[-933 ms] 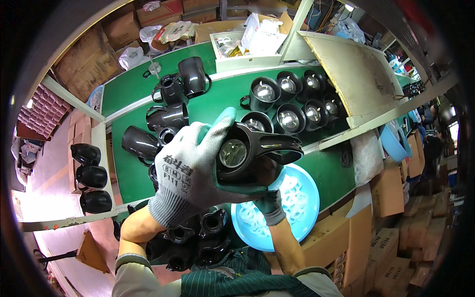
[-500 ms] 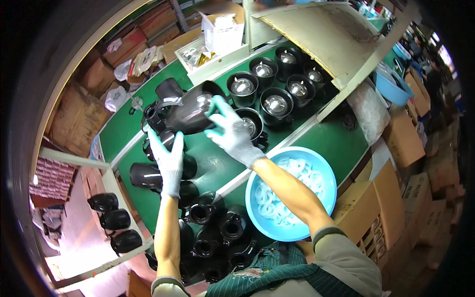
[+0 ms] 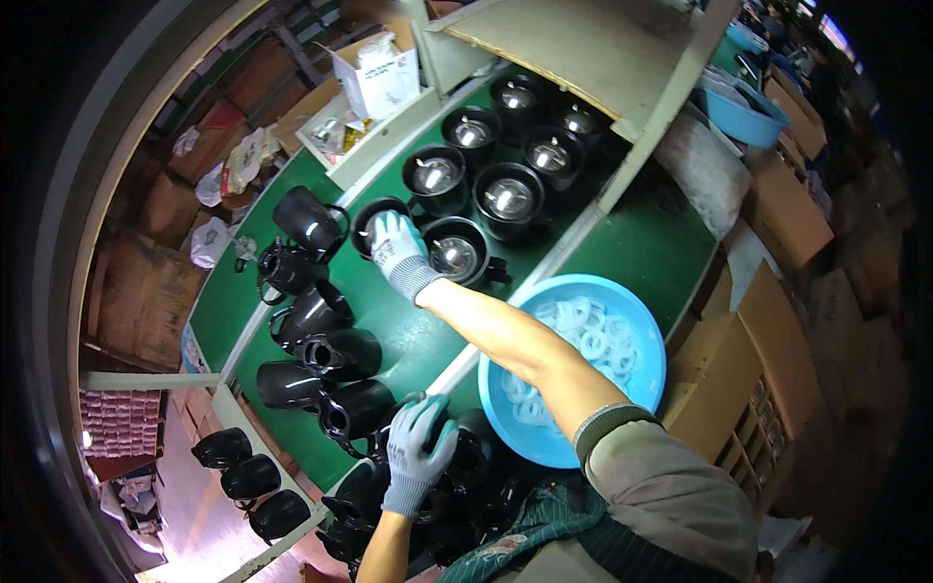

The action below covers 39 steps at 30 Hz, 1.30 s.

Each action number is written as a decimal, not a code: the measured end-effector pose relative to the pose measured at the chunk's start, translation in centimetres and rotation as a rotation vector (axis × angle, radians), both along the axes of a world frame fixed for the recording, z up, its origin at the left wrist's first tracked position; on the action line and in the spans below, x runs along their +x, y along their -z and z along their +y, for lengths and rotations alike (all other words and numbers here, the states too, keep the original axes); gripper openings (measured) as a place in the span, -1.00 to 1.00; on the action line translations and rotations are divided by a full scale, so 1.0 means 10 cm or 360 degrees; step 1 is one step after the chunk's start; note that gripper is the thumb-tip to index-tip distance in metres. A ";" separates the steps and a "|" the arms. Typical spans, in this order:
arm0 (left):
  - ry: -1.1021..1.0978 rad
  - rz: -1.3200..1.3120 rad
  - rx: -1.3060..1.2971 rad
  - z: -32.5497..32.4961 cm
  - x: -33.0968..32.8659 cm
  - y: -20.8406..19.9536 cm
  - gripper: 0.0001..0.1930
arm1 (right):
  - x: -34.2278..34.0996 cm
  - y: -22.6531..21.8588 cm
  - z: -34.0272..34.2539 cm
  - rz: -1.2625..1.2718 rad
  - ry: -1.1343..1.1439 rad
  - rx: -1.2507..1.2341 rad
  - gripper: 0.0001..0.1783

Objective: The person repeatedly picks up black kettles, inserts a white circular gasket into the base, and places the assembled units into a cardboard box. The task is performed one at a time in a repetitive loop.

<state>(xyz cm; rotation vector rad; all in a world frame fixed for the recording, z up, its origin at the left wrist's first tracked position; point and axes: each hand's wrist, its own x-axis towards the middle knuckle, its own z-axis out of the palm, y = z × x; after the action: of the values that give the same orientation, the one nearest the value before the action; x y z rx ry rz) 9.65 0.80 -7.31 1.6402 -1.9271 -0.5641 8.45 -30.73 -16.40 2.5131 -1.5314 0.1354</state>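
Note:
My right hand (image 3: 397, 251), in a grey-white glove with pale green fingertips, is over a black jug (image 3: 365, 216), its fingers curled over the rim and partly into the opening. This jug stands upright beside others with shiny silver domes inside, such as the nearest black jug (image 3: 455, 255). At the table's near edge, my left hand (image 3: 420, 455), gloved alike, reaches over dark jugs with thumb and fingers apart. A black jug lying on its side (image 3: 356, 408) is close to its fingertips. Whether the left fingers touch a jug cannot be made out.
A light blue basin (image 3: 573, 454) of translucent white rings stands right of my hands. Several black jugs (image 3: 309, 222) lie along the left of the green table (image 3: 413, 335). A white tray (image 3: 340, 167) is at the back. A cardboard box (image 3: 709, 384) stands at the right.
The jug that was tilted in the air now stands upright near the others, with my right hand at it. My left hand has moved down and right to the near jugs. The view has shifted.

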 end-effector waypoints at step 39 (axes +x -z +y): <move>0.0556 -0.1071 -0.0002 -0.65 -2.05 1.70 -0.69 | -9.07 1.84 8.20 0.0157 0.2645 0.0930 -0.37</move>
<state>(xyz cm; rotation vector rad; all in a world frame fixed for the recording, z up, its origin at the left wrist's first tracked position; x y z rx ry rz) -10.88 -5.74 -24.30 1.6286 -2.7269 -0.1280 -82.21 51.31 -34.80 0.6388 -3.2020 -0.7078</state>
